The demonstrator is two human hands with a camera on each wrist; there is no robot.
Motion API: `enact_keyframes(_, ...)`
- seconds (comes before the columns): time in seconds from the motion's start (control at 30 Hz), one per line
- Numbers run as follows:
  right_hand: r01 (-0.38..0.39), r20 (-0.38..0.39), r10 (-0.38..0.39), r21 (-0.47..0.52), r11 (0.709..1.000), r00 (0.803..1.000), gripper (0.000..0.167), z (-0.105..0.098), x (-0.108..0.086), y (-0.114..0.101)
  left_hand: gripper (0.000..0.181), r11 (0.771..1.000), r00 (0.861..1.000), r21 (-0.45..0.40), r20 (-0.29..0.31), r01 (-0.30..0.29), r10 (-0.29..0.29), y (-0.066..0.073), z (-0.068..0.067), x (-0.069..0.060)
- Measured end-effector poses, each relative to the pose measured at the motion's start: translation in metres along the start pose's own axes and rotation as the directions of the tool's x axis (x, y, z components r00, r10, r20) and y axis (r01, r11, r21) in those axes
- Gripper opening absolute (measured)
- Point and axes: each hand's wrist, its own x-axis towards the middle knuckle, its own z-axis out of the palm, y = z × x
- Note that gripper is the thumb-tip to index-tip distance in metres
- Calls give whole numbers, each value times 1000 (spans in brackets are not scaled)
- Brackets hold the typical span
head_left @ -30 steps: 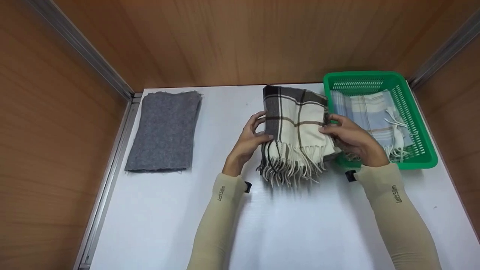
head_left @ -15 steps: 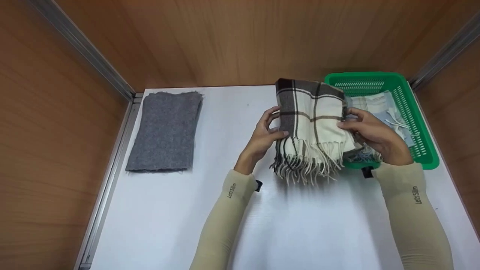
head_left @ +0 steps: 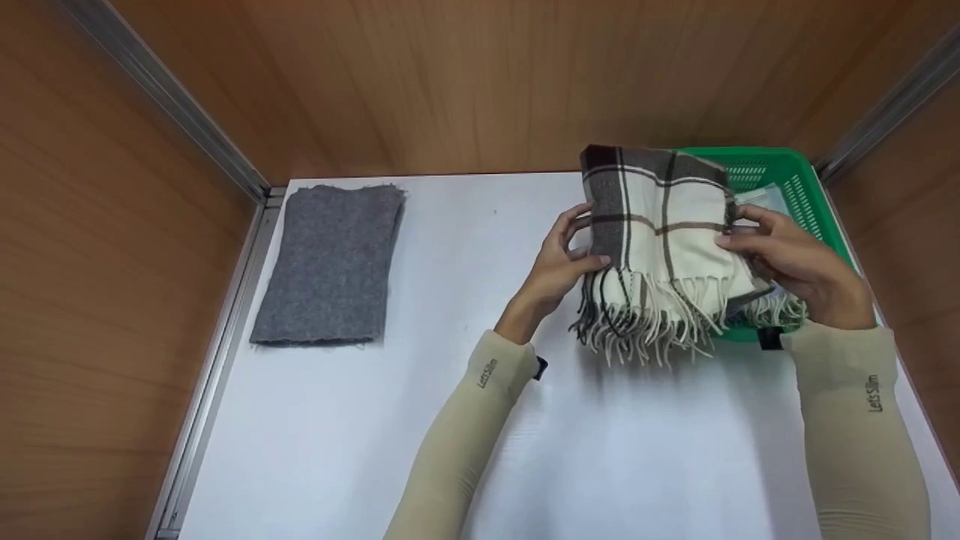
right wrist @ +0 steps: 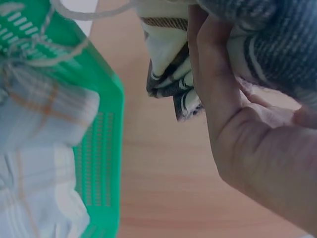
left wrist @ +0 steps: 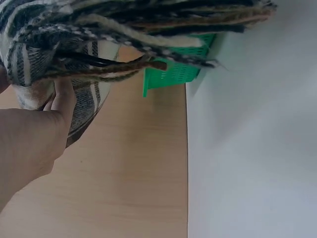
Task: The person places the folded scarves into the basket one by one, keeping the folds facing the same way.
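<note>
A folded plaid scarf (head_left: 694,251), cream with dark grey and brown bands and a fringe along its near edge, is held up between both hands. My left hand (head_left: 555,270) grips its left side, thumb on top and fingers behind. At the right side my right hand (head_left: 795,259) pinches it the same way. The scarf covers part of a green plastic basket (head_left: 799,169). Inside the basket lies a light blue and white checked scarf (right wrist: 37,173), partly hidden in the head view. Fringe strands (left wrist: 148,29) hang across the left wrist view.
A folded grey cloth (head_left: 326,262) lies on the left of the white table (head_left: 450,247). Wooden panels (head_left: 480,82) stand behind and at both sides of the table, with metal strips (head_left: 202,135) at the corners.
Both hands have carried the plaid scarf to the right and slightly away, so it covers more of the green basket. The grey cloth has stayed in place.
</note>
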Motion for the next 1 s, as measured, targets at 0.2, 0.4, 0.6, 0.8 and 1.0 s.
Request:
enact_keyframes(0.2, -21, -19, 22, 19, 1000, 1000, 21, -14, -6, -4, 83, 1000, 1000, -16, 26, 5, -5, 0, 12, 6)
enact_keyframes(0.4, 1, -34, 1, 54, 999, 999, 17, -28, -11, -5, 83, 998, 999, -60, 47, 10, -8, 0, 26, 14)
enact_keyframes(0.6, 14, -33, -11, 80, 997, 999, 14, -43, -19, -10, 83, 998, 998, -60, 55, -11, 14, 3, 40, 22)
enact_keyframes(0.8, -31, -112, 23, -75, 997, 993, 43, -57, -27, -17, 82, 997, 997, -66, 73, -29, 34, 8, 55, 31)
enact_keyframes(1.0, -41, -144, 35, -35, 999, 989, 32, -71, -36, -24, 82, 998, 994, -33, 97, -56, 59, 9, 70, 39)
